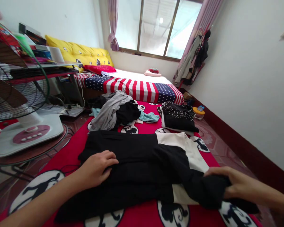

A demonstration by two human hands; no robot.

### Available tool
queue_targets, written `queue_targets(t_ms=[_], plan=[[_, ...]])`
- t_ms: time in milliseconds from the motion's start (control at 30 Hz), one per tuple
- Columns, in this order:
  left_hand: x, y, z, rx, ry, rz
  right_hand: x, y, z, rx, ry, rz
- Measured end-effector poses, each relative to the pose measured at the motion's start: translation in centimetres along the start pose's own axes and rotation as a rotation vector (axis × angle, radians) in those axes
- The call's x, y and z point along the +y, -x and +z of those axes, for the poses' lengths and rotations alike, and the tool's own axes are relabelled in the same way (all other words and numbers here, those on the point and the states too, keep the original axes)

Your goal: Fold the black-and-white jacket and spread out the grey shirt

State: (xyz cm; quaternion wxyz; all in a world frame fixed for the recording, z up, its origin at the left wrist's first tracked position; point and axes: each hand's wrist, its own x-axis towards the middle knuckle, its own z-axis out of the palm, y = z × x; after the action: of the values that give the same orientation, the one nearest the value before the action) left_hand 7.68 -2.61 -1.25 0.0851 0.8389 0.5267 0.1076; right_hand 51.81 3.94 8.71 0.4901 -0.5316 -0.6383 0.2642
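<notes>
The black garment (137, 167) is held in two places: the right hand (229, 183) is closed around a bunched end of the cloth at its 4 o'clock edge, the fingers curled over the fabric in a full grip, while the left hand (97, 168) is laid flat and open on the cloth at its 9 o'clock side, palm down, pressing rather than grasping. The garment is spread wide across the red blanket (146, 217), which is printed with black-and-white cartoon mouse figures and laid on the floor. A white panel of cloth (191, 148) is seen under the black fabric toward 2 o'clock, touching it. Beyond the garment, at 11 o'clock, a loose heap of clothes (115, 112) in grey, black and pale teal is lying on the same blanket; at 1 o'clock a folded stack of black and polka-dotted clothes (178, 116) is set down, well apart from the heap. Just beside that stack, at its 3 o'clock, a small yellow object (198, 111) is found by the wall. Farther off at 12 o'clock a mattress covered with a stars-and-stripes sheet (137, 88) is placed under the window (156, 26), with yellow cushions (82, 52) along its far-left side. At 9 o'clock an electric fan (19, 110) is standing on the floor.
</notes>
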Motion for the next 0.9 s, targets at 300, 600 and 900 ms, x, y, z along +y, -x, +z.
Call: queue_targets(t_ms=[300, 600, 900], plan=[[-5.7, -2.5, -2.4, 0.511, 0.14, -0.264, 1.5, 0.1, 5.0, -0.417, 0.287, -0.089], [-7.8, -3.4, 2.6, 0.367, -0.009, -0.189, 6.0, -3.5, 11.4, -0.156, 0.426, 0.036], [-9.9, -3.5, 0.5, 0.373, -0.243, -0.458, 15.0, -8.5, 9.7, -0.166, 0.66, 0.26]])
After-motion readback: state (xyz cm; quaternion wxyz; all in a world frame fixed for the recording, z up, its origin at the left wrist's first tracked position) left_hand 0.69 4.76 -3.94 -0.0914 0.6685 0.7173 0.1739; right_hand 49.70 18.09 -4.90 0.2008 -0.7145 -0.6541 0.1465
